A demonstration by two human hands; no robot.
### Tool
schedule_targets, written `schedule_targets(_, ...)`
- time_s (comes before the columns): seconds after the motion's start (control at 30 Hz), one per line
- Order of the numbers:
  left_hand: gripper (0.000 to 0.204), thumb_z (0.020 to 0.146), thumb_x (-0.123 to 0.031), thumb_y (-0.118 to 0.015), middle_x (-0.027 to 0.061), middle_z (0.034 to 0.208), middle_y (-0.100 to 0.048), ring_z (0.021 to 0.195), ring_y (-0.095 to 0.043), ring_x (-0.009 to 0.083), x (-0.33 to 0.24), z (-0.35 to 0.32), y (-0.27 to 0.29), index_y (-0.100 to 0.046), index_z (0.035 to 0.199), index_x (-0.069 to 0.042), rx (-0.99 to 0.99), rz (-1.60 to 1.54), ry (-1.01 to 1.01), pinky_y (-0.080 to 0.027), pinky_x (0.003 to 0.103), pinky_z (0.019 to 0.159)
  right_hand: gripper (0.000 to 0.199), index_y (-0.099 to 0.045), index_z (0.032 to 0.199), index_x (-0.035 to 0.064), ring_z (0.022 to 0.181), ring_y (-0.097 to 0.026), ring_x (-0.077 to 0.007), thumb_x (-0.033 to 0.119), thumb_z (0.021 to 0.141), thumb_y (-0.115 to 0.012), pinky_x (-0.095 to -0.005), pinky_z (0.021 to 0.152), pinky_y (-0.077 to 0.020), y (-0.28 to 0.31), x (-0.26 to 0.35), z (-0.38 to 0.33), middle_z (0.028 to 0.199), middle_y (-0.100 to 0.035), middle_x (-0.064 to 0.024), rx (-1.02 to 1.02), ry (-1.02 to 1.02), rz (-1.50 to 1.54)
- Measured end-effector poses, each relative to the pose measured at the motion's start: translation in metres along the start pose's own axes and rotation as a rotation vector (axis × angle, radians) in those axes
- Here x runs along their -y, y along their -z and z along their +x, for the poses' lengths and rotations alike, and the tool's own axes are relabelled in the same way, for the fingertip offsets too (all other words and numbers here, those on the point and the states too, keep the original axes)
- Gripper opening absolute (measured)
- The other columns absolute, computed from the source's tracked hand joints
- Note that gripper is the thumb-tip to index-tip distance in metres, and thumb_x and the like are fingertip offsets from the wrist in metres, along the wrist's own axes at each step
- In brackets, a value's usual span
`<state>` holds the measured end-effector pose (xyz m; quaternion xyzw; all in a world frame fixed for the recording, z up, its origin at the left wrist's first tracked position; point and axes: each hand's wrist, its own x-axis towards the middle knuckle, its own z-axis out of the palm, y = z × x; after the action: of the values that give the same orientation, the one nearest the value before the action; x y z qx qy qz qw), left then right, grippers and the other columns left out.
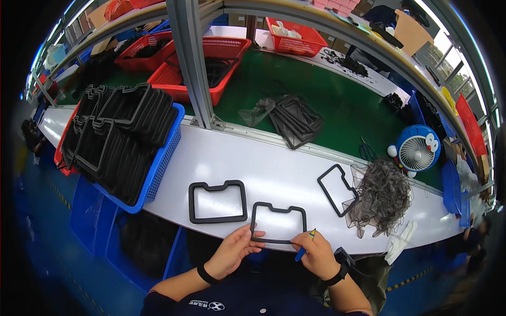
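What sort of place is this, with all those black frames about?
Probably a factory assembly line: what looks like a green conveyor belt runs behind the white worktable, and a blue plastic basket is piled with matching black frames.

Table (279, 176): frame (304, 221) at front edge, between left hand (232, 254) and right hand (316, 256). Second frame (219, 219) just left; third frame (330, 197) right, beside mesh pile (382, 195). Stacked frames (118, 158) in basket (164, 163), far left. Fan (416, 151) behind mesh pile.
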<state>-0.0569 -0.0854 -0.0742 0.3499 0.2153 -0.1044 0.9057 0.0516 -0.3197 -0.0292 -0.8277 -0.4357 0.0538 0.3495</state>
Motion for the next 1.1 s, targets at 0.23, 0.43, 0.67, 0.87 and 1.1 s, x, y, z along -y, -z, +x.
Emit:
schedule_targets(0.23,0.031,0.102,-0.019,-0.059,0.0089,0.109,-0.067,0.089,-0.066,0.0136,-0.006,0.000,0.002,-0.062,0.125,0.002,-0.083,0.276,0.070,-0.052,0.023,0.073,0.048,-0.062,0.131,0.0064,0.086,-0.061,-0.0270,0.008,0.085,-0.075,-0.0347,0.077,-0.0497,-0.007,0.031,0.002,0.095,-0.066,-0.0107,-0.077,-0.014,0.128)
schedule_targets(0.43,0.035,0.100,-0.018,-0.061,0.0068,0.106,-0.068,0.096,-0.064,0.0129,-0.001,-0.005,0.001,-0.062,0.128,0.003,-0.027,0.269,0.067,-0.052,0.025,0.084,0.035,-0.066,0.113,0.0025,0.084,-0.068,-0.0267,-0.002,0.080,-0.077,-0.0338,0.073,-0.0539,-0.054,0.038,-0.008,0.095,-0.070,-0.0114,-0.250,0.032,0.316)
schedule_targets(0.67,0.035,0.101,-0.015,-0.060,0.0075,0.104,-0.069,0.093,-0.064,0.0112,0.002,-0.007,0.000,-0.060,0.131,0.003,0.001,0.158,0.049,-0.053,0.025,0.088,0.029,-0.065,0.097,0.0028,0.085,-0.068,-0.0273,-0.005,0.074,-0.080,-0.0347,0.074,-0.0545,-0.064,0.039,-0.003,0.098,-0.070,-0.0110,-0.296,0.163,0.197)
schedule_targets(0.87,0.033,0.101,-0.015,-0.060,0.0064,0.104,-0.069,0.093,-0.064,0.0122,0.001,-0.004,-0.002,-0.060,0.130,0.001,0.019,0.151,0.063,-0.053,0.027,0.088,0.029,-0.065,0.096,0.0019,0.087,-0.068,-0.0279,-0.005,0.072,-0.081,-0.0351,0.075,-0.0545,-0.063,0.039,-0.001,0.104,-0.069,-0.0122,-0.267,0.173,0.145)
schedule_targets(1.1,0.032,0.101,-0.015,-0.060,0.0058,0.103,-0.068,0.091,-0.063,0.0112,0.000,-0.005,-0.003,-0.060,0.129,0.001,0.006,0.152,0.063,-0.053,0.026,0.087,0.022,-0.067,0.096,0.0014,0.091,-0.067,-0.0276,0.000,0.076,-0.077,-0.0354,0.076,-0.0550,-0.065,0.039,-0.003,0.110,-0.068,-0.0118,-0.266,0.160,0.131)
